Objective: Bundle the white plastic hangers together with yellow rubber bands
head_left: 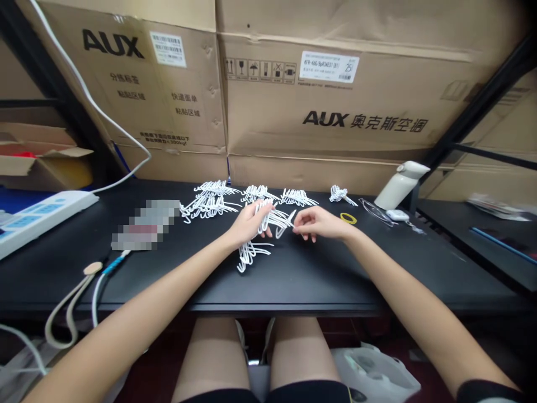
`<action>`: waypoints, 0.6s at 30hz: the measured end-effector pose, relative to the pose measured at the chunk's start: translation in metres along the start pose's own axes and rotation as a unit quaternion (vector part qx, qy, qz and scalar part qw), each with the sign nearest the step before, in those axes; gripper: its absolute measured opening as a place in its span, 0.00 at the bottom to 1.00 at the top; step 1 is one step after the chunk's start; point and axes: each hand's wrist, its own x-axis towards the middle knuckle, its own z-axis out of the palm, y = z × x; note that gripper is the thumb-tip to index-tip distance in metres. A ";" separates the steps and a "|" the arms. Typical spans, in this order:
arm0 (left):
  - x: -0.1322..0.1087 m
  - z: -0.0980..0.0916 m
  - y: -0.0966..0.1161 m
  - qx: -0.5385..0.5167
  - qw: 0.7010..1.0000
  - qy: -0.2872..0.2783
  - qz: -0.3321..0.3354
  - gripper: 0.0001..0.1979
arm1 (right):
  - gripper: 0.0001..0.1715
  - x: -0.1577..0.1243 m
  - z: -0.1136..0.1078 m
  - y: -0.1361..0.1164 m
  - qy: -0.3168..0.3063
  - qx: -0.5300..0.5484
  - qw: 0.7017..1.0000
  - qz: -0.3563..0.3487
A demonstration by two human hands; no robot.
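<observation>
My left hand (248,223) is closed around a stack of small white plastic hangers (254,249) held over the black table (293,274); the stack hangs down below the hand. My right hand (315,223) sits just to the right, its fingers pinched on one white hanger (287,219) at the top of that stack. Behind the hands lie several bundles of white hangers (210,202) in a row, with one small bundle (340,195) farther right.
A yellow rubber band (348,218) lies right of my right hand. A white bottle-like device (400,184), a small white object (396,215) and clear plastic are at the right. Large cardboard boxes (335,95) wall the back. A white power strip (37,215) and cables lie left.
</observation>
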 end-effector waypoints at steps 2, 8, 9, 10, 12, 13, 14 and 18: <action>0.000 0.000 -0.002 0.013 1.000 0.001 0.011 0.16 | 0.14 -0.002 -0.007 -0.001 0.026 0.020 0.999 0.009; 0.002 -0.001 -0.007 0.033 0.999 0.007 0.016 0.18 | 0.17 0.001 -0.012 0.001 0.119 0.074 0.990 -0.020; 0.002 -0.001 -0.008 0.036 0.999 0.007 0.015 0.18 | 0.18 0.002 -0.010 0.001 0.147 0.084 0.985 -0.036; 0.002 -0.001 -0.008 0.039 0.999 0.005 0.014 0.18 | 0.19 0.003 -0.009 0.001 0.174 0.096 0.979 -0.051; 0.002 -0.001 -0.009 0.045 0.999 0.005 0.014 0.19 | 0.20 0.005 -0.006 0.000 0.218 0.118 0.966 -0.078; 0.002 -0.001 -0.009 0.046 0.999 0.006 0.016 0.18 | 0.20 0.005 -0.005 -0.001 0.232 0.125 0.961 -0.089; 0.002 -0.001 -0.009 0.046 0.999 0.005 0.018 0.18 | 0.21 0.006 -0.004 -0.002 0.240 0.129 0.957 -0.099; 0.002 -0.002 -0.008 0.044 0.998 -0.008 0.034 0.18 | 0.20 0.004 0.003 -0.004 0.212 0.097 0.966 -0.116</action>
